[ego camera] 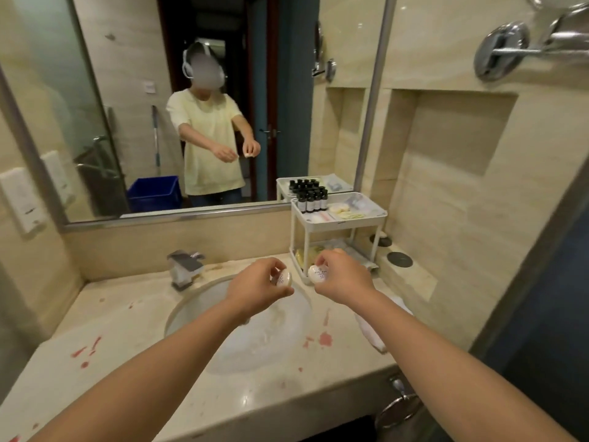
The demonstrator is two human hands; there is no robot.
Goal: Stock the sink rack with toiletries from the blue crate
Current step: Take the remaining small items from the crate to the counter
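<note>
Through the head camera I am looking down over a stained stone counter (134, 371) and its sink (255, 342). I am holding both arms out above the basin toward the white two-tier rack (350, 219), which is standing at the back right corner against the mirror (191, 106). My left hand (256, 290) is pinching a small round white soap (283, 278), or what looks like one in its wrapper, between thumb and curled fingers. My right hand (342, 279) is pinching a second soap (319, 273) the same way. The two pieces are hanging close together in the air, just in front of the rack's lower shelf and not yet on it. The top shelf is already carrying a block of small dark bottles (311, 199) and some pale packets (345, 212), and yellow packets (306, 254) are showing on the lower shelf beside my right hand. The blue crate (154, 193) is appearing only as a reflection in the mirror, somewhere behind me. I am judging these soaps to be light, hard little discs in smooth wrapping, so probably slippery rather than fragile. Gripping across the rim with the fingertips, as both hands are doing, seems the surest hold. Squeezing too hard could be sending one skidding out over the basin. A gentle set-down into a free patch of a shelf should be all they are needing.
</note>
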